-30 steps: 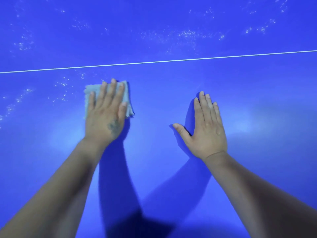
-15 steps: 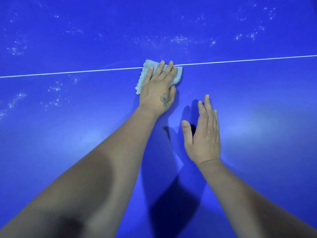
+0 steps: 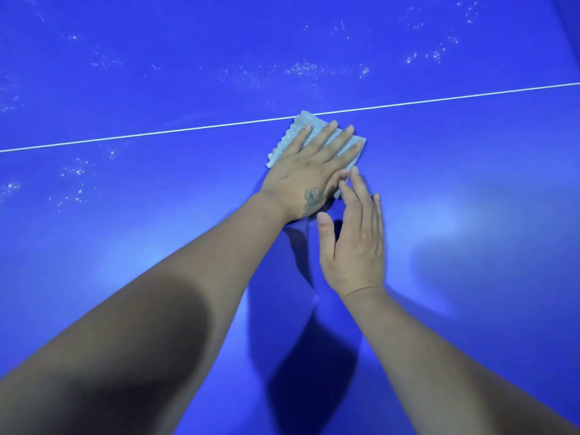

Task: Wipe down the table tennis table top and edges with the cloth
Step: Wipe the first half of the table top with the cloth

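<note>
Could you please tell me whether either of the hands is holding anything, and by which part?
Nothing is gripped. The left hand presses flat on top of the pale blue textured cloth on the blue table top; the right hand is open, holding nothing.

We see a blue table top (image 3: 455,171), a thin white line (image 3: 125,138) across it, a pale cloth (image 3: 284,149) flat on it touching that line, white specks (image 3: 301,69) scattered beyond.
</note>
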The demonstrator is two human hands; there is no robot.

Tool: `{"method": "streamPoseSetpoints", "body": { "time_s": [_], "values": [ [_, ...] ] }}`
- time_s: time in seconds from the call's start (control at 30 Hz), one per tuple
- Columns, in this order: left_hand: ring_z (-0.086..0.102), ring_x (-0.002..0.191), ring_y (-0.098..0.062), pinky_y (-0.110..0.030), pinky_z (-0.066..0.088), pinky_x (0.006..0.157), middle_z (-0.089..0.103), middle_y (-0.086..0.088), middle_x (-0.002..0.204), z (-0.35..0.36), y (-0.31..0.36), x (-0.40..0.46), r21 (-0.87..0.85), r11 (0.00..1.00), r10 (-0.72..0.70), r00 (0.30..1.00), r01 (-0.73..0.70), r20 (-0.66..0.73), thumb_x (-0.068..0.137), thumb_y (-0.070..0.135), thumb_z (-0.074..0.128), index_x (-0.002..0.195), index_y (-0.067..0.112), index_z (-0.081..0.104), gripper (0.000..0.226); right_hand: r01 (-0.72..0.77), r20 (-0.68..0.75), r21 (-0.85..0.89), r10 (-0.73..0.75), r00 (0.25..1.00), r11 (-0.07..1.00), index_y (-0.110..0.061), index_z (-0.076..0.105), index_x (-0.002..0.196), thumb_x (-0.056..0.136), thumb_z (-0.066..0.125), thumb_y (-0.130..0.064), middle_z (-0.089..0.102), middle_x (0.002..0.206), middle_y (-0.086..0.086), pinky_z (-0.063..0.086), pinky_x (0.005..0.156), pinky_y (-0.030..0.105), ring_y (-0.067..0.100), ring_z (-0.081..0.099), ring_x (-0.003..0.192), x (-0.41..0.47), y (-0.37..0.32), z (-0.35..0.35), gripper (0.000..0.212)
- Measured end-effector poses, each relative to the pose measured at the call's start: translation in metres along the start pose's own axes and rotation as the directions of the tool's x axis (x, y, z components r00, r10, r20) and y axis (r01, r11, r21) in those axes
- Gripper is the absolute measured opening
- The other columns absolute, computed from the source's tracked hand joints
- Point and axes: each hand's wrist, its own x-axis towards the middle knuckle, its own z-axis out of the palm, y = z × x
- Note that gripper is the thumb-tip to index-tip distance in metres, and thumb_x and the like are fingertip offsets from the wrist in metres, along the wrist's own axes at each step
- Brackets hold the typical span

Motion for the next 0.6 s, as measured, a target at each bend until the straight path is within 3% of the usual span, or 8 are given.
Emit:
{"method": "streamPoseSetpoints", "body": {
  "time_s": [0.1, 0.2, 0.37, 0.5, 0.6],
  "values": [
    [0.005, 0.166, -0.023, -0.049, 0.007, 0.134, 0.009, 0.003, 0.179, 0.002, -0.007, -0.02, 0.046, 0.998, 0.046, 0.999, -0.045, -0.002, 0.116, 0.045, 0.01, 0.172, 0.029, 0.01, 0.058, -0.013, 0.01, -0.037, 0.013, 1.0, 0.999, -0.004, 0.045, 0.157, 0.114, 0.032, -0.052, 0.028, 0.175, 0.007, 0.023, 0.132, 0.053, 0.021, 0.029, 0.161, 0.001, 0.0, 0.002, 0.066],
    [0.004, 0.166, -0.021, -0.049, 0.005, 0.134, 0.009, 0.005, 0.179, -0.001, -0.019, -0.054, 0.012, 1.0, -0.012, 1.0, 0.012, -0.019, 0.117, 0.042, 0.014, 0.172, 0.029, 0.012, 0.056, 0.004, 0.041, -0.119, 0.001, 0.999, 0.993, -0.002, 0.042, 0.159, 0.114, 0.034, -0.05, 0.026, 0.176, 0.009, 0.022, 0.132, 0.053, 0.023, 0.026, 0.163, 0.0, 0.0, 0.004, 0.066],
    [0.004, 0.166, -0.021, -0.051, 0.008, 0.133, 0.008, 0.006, 0.179, -0.006, -0.063, -0.102, -0.016, 0.961, -0.277, 0.961, 0.277, -0.02, 0.115, 0.043, 0.013, 0.172, 0.03, 0.01, 0.058, 0.054, 0.117, -0.22, -0.029, 0.993, 0.974, -0.002, 0.042, 0.159, 0.113, 0.032, -0.052, 0.027, 0.176, 0.009, 0.018, 0.132, 0.054, 0.025, 0.022, 0.164, 0.0, 0.001, 0.006, 0.069],
    [-0.005, 0.166, -0.019, -0.049, -0.002, 0.133, 0.002, 0.007, 0.18, -0.009, -0.098, -0.144, -0.078, 0.853, -0.516, 0.856, 0.516, 0.015, 0.112, 0.049, 0.006, 0.171, 0.034, 0.004, 0.061, 0.078, 0.145, -0.231, -0.045, 0.988, 0.97, -0.002, 0.043, 0.158, 0.111, 0.036, -0.056, 0.027, 0.176, 0.009, 0.014, 0.134, 0.052, 0.025, 0.018, 0.165, 0.0, 0.0, 0.005, 0.071],
    [-0.004, 0.166, -0.022, -0.05, -0.002, 0.133, 0.002, 0.006, 0.18, -0.008, -0.095, -0.174, -0.083, 0.784, -0.617, 0.787, 0.615, 0.002, 0.112, 0.047, 0.006, 0.171, 0.032, 0.004, 0.061, 0.099, 0.172, -0.25, -0.056, 0.984, 0.963, -0.002, 0.043, 0.157, 0.11, 0.04, -0.057, 0.027, 0.176, 0.01, 0.012, 0.134, 0.052, 0.025, 0.016, 0.165, -0.001, -0.003, 0.005, 0.073]
  ]
}}
